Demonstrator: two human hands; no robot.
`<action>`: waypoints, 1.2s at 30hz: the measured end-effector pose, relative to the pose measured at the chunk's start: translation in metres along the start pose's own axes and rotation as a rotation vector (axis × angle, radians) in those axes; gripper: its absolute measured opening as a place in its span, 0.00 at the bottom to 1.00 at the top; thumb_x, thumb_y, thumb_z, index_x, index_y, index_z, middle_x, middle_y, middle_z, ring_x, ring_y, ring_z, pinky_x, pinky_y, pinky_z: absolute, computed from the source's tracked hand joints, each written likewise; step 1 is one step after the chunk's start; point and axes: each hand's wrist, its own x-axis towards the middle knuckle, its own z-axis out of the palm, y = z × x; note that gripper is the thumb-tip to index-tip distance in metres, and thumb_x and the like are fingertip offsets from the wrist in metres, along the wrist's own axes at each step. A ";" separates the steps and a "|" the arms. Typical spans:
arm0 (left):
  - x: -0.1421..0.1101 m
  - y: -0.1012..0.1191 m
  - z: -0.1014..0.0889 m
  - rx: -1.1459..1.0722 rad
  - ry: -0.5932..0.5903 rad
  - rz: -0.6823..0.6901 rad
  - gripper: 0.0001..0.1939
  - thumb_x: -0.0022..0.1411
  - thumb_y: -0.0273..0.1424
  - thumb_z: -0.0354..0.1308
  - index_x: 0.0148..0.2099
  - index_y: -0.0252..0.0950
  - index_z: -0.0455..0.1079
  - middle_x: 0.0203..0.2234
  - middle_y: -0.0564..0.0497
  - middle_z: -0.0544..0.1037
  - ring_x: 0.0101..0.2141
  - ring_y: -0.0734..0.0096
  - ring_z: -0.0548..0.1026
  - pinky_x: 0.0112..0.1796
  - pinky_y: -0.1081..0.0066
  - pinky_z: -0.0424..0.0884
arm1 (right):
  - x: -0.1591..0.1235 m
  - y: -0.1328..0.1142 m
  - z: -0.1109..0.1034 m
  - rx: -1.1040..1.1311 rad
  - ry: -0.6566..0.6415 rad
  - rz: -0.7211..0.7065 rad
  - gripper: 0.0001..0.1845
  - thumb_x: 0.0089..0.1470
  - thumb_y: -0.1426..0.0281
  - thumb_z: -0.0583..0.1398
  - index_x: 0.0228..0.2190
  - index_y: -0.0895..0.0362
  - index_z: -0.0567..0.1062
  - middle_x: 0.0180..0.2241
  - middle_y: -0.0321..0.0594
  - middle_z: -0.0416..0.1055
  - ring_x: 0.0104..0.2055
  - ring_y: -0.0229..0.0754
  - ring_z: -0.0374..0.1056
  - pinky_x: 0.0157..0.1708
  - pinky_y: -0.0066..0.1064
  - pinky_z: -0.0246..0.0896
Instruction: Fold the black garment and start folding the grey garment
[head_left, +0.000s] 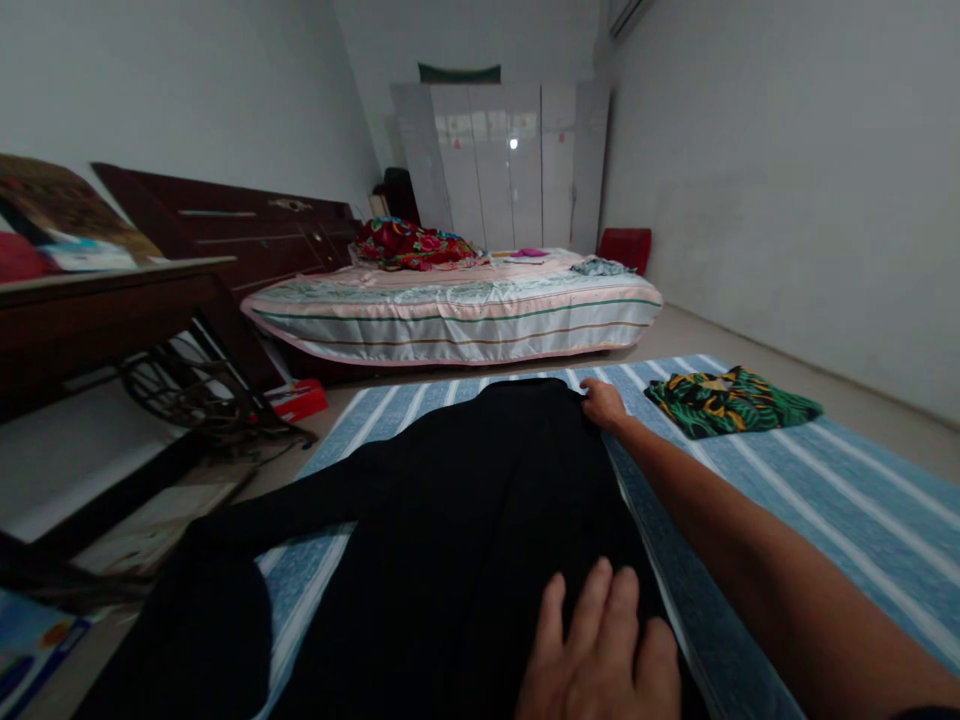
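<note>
Pinching the upper right edge of a plain black long-sleeved cloth garment (465, 540) with the right hand (602, 405), just right of centre in the frame, thumb and fingers apparently closed on the fabric. Spreading the left hand (604, 660) palm-down over the same garment at bottom centre, fingers slightly parted, gripping nothing visible. Spread across the centre and lower left, on a blue-and-white striped cloth sheet (825, 490).

To handle this well, grip close to the corner, pull gently away from the lower palm, and line up the right edge with the pale stripe beside it. Press lightly to avoid dragging in creases, and stay clear of the flat green, black and yellow leaf-patterned cloth (735, 402) at right.

Cut off at the bottom: hem, left sleeve end and left wrist. Not visible: right sleeve, perhaps tucked in or underneath. Hard to make out: seams and collar, too dark against black.
</note>
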 end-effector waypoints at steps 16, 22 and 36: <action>0.147 -0.124 0.107 -0.149 -0.570 -0.350 0.32 0.64 0.48 0.38 0.63 0.34 0.51 0.65 0.44 0.46 0.64 0.55 0.42 0.57 0.41 0.43 | 0.007 0.000 0.003 -0.061 0.082 -0.034 0.21 0.52 0.79 0.55 0.49 0.59 0.68 0.42 0.43 0.73 0.46 0.42 0.67 0.47 0.32 0.59; 0.147 -0.125 0.108 -0.170 -0.600 -0.371 0.33 0.63 0.49 0.38 0.64 0.36 0.50 0.65 0.45 0.44 0.64 0.56 0.41 0.57 0.42 0.41 | -0.009 -0.009 -0.009 -0.120 0.123 -0.097 0.22 0.53 0.76 0.52 0.50 0.59 0.68 0.48 0.47 0.68 0.48 0.46 0.65 0.48 0.34 0.57; 0.143 -0.118 0.095 -0.177 -0.506 -0.349 0.31 0.65 0.49 0.34 0.63 0.35 0.52 0.65 0.43 0.47 0.64 0.56 0.42 0.57 0.42 0.43 | -0.034 0.004 -0.006 -0.256 -0.103 -0.381 0.16 0.56 0.72 0.52 0.45 0.57 0.72 0.44 0.45 0.71 0.47 0.43 0.65 0.46 0.28 0.56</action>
